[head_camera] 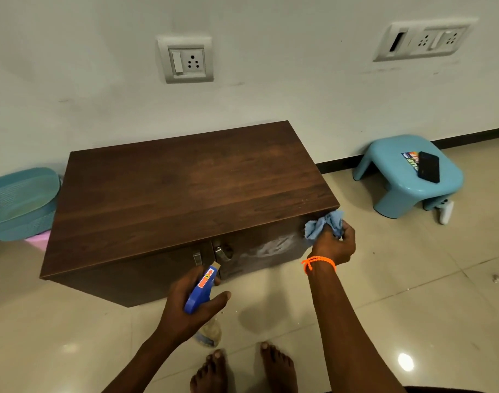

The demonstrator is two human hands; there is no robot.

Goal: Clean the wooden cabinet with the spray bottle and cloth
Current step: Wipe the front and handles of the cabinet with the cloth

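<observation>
Basket: a pale blue plastic basket point(19, 202) lies on the floor at nine o'clock from the cabinet, against the wall, with something pink just under its near edge.
Left socket: a single wall socket point(186, 59) sits at twelve o'clock above the cabinet.
Cabinet: a low dark wooden cabinet point(191, 188) stands on the tiled floor with its back to the wall; two metal handles point(221, 251) meet at the middle of its front, and a pale wet smear shows on the right door.
Left hand: the left hand point(186, 304) grips the blue head of the spray bottle point(201, 290), fingers curled round it, nozzle aimed at twelve o'clock toward the handles; the clear body of the bottle hangs below the hand.
Feet: two bare feet point(242, 370) stand at six o'clock from the cabinet.
Cloth: a bunched blue cloth point(323, 225) touches the front top right corner of the cabinet.
Right hand: the right hand point(334, 245) clutches the cloth tightly; an orange thread band point(317, 262) circles the wrist.
Right sockets: a wider socket plate point(424, 39) is on the wall at one o'clock.
Stool: a pale blue plastic stool point(398, 191) stands at three o'clock from the cabinet, with a dark phone point(428, 167) lying on its seat.
</observation>
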